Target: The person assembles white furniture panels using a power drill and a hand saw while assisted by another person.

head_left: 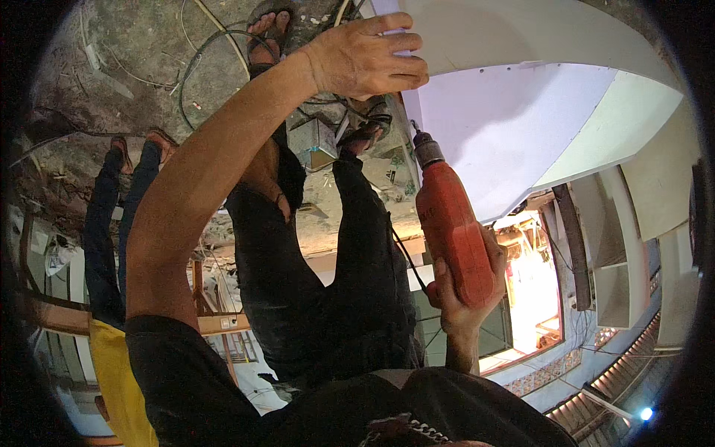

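Observation:
My right hand (471, 287) is wrapped round the rear of a red power drill (453, 223). The drill's bit points up and to the left, with its tip at or very near the edge of a large white panel (491, 127); contact cannot be made out. My left hand (372, 59) reaches across to the top of the view, its fingers curled over the panel's left edge. A row of small dark holes or screws runs along a seam of the panel. A black cord hangs from the drill beside my leg.
A small open box (313, 141) sits on the rough, littered floor between my feet. Dark cables (186, 82) loop near my left foot. Another person in a yellow top (119, 372) stands at the left. More pale panels (622, 261) are at the right, near a bright opening.

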`<state>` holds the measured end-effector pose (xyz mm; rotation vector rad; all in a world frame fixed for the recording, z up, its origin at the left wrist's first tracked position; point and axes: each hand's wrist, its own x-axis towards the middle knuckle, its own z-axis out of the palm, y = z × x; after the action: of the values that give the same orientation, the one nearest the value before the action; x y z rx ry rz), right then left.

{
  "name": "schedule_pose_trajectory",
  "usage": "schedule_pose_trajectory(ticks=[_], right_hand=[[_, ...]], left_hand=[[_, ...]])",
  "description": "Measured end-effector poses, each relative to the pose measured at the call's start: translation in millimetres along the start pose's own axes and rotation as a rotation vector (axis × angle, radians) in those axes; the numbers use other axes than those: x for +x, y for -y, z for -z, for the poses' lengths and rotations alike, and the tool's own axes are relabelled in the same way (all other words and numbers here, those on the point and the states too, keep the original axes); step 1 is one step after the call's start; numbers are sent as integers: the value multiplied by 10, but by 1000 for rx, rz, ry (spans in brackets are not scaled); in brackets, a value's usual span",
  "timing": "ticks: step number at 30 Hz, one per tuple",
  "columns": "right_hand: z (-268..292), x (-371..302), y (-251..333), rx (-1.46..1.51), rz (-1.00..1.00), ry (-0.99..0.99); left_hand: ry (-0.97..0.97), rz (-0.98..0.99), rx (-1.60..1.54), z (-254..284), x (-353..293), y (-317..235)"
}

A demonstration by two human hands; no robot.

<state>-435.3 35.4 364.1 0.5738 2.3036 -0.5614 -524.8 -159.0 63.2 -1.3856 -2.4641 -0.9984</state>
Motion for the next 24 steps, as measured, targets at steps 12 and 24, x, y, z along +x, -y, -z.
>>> schedule_pose_trajectory(ticks=[12, 24], right_hand=[[-52, -25, 74, -77, 31, -9], [-68, -29, 99, -84, 48, -6]], left_hand=[[-10, -8, 9, 6, 1, 14], [1, -10, 14, -29, -7, 11]])
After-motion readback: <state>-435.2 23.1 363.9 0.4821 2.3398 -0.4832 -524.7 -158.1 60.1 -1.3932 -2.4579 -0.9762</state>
